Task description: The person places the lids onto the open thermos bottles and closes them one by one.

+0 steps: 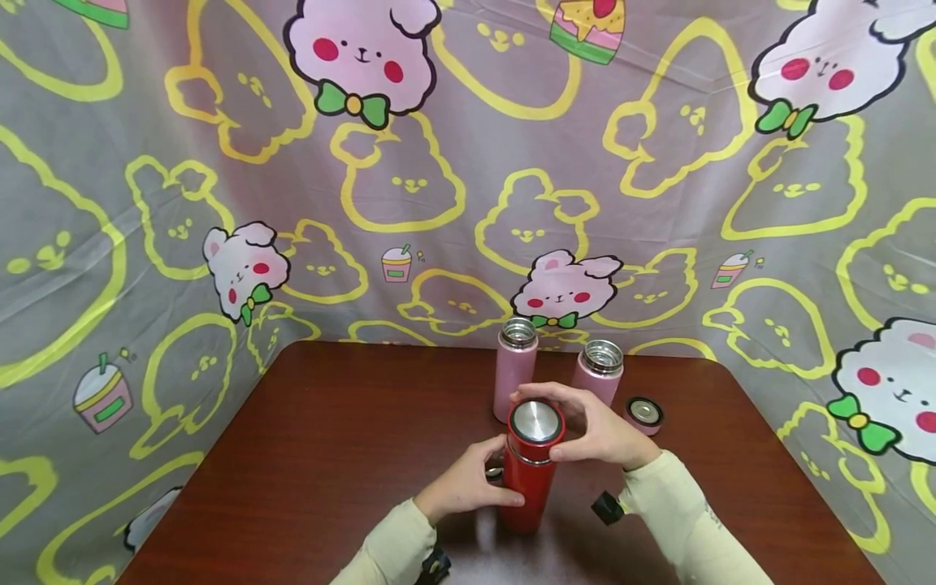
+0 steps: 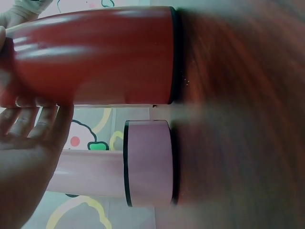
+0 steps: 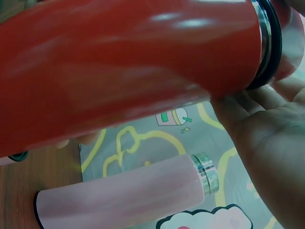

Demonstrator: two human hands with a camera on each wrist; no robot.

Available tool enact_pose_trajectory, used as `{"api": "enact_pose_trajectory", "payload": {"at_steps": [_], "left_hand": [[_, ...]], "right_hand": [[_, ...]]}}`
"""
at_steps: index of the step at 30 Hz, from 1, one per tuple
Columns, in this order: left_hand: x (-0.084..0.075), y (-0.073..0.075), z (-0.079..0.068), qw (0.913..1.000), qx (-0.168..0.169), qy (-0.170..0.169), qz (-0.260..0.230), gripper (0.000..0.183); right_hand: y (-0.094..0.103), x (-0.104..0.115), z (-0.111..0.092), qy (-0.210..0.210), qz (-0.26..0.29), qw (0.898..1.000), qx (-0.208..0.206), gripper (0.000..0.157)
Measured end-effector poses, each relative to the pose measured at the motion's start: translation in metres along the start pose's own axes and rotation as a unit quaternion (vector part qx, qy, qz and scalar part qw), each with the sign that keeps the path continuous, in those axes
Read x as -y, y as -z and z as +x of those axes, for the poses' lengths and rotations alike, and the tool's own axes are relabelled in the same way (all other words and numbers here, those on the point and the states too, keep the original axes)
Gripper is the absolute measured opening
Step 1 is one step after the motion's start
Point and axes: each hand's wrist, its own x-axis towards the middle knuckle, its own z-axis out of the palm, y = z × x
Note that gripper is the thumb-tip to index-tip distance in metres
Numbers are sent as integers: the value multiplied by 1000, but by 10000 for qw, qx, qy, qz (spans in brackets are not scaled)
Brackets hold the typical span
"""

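Note:
A red thermos flask (image 1: 528, 491) stands upright near the front of the table, its base right at the tabletop in the left wrist view. My left hand (image 1: 471, 479) grips the body from the left, thumb in front. From the right, my right hand (image 1: 595, 426) holds the red lid (image 1: 537, 422), which has a round steel top, between thumb and fingers. A steel and black band (image 3: 268, 43) shows between body and lid in the right wrist view.
Behind the flask stand two pink bottles without lids, one tall (image 1: 515, 374) and another (image 1: 601, 370) partly hidden by my right hand. One pink lid (image 1: 644, 413) lies at the right; another pink lid (image 2: 150, 162) sits beside the flask. Patterned cloth (image 1: 439, 268) rises behind the brown table (image 1: 329, 455).

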Motion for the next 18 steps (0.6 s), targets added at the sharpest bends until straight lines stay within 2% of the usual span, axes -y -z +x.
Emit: {"api": "enact_pose_trajectory", "payload": {"at_steps": [9, 18], "left_hand": [[0, 1, -1, 10000, 66, -16, -6, 64], [-1, 7, 1, 9996, 250, 121, 25, 64]], "right_hand": [[6, -5, -3, -429, 114, 9989, 179, 69], [10, -15, 0, -161, 924, 9947, 416, 69]]}}
